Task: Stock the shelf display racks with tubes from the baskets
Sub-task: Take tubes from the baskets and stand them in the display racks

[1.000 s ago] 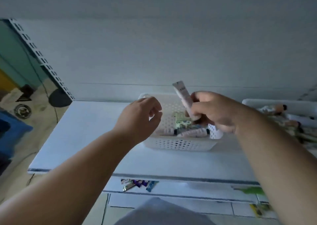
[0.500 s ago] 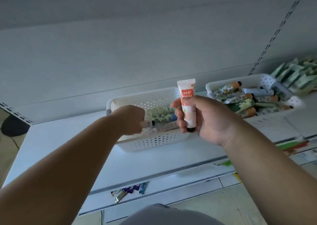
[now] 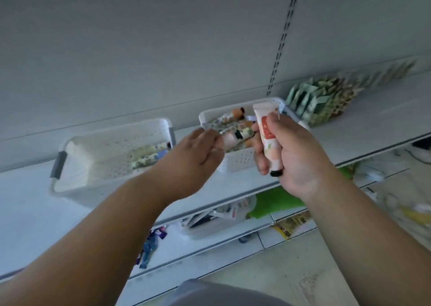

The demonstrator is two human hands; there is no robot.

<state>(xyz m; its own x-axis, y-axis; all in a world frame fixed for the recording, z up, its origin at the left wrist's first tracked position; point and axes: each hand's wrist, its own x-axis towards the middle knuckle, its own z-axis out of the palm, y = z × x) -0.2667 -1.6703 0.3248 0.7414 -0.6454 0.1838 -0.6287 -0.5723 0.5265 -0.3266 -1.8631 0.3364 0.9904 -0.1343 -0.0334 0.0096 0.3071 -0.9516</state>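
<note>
My right hand grips a white tube with an orange label, held upright with its black cap at the bottom. It hovers in front of the right white basket, which is full of tubes. Just left of it, my left hand pinches a pale tube whose black-capped end points towards the right basket. Most of that tube is hidden by my fingers. The left white basket holds a few patterned tubes at its right end.
Both baskets stand on a white shelf. Rows of upright green and patterned tubes stand at the back right of it. Lower shelves carry loose packets, a green item and other goods. Tiled floor lies below.
Both hands moved right, from the left basket to the front of the right basket. My left hand came out of the left basket pinching a pale tube. The right hand kept its tube.
</note>
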